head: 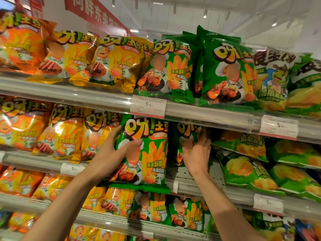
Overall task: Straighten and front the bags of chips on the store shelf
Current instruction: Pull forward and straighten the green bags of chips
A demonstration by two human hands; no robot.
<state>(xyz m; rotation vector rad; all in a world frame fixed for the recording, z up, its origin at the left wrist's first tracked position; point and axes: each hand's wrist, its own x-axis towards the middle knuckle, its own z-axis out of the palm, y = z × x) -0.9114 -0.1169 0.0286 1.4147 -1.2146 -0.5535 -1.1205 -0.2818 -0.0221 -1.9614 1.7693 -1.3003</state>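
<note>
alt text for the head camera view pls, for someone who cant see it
A person's left hand grips a green chip bag at the front of a store shelf, while the right hand reaches to a second green bag set further back. Orange, yellow and green bags fill the surrounding shelves.

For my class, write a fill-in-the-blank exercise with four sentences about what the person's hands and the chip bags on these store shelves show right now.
1. The left hand grips a glossy ____ chip bag at its left edge.
2. The right hand reaches to a second green bag set farther ____ on the shelf.
3. The white price tag above the held bag reads ____.
4. Left of the held bag stand glossy ____ chip bags.

Missing words: green; back; 5.90; yellow
</note>
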